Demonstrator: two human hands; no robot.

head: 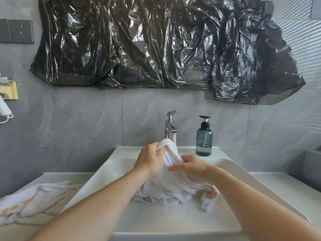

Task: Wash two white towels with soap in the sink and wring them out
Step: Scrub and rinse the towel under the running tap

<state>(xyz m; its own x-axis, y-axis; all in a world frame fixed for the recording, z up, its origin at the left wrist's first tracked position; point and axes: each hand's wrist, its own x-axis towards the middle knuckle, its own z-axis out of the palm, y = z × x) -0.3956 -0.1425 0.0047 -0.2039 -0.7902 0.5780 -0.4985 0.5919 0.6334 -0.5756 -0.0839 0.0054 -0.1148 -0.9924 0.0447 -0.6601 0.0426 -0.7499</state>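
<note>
Grey wall tiles (86,119) back a white sink (107,169) where left hand (150,161) grips a towel (173,185), right hand (191,166) pressing it with straight fingers.

A: What's on the wall?
B: Big crumpled black plastic sheet (156,42) across the top, over grey tiles (78,122). Grey socket plate (16,31) upper left.
A: Anything below that?
B: Yellow holder (10,90) at left edge w/ a white item (5,108) hanging just under it, partly cut off by the frame, can't tell what it is.
</note>
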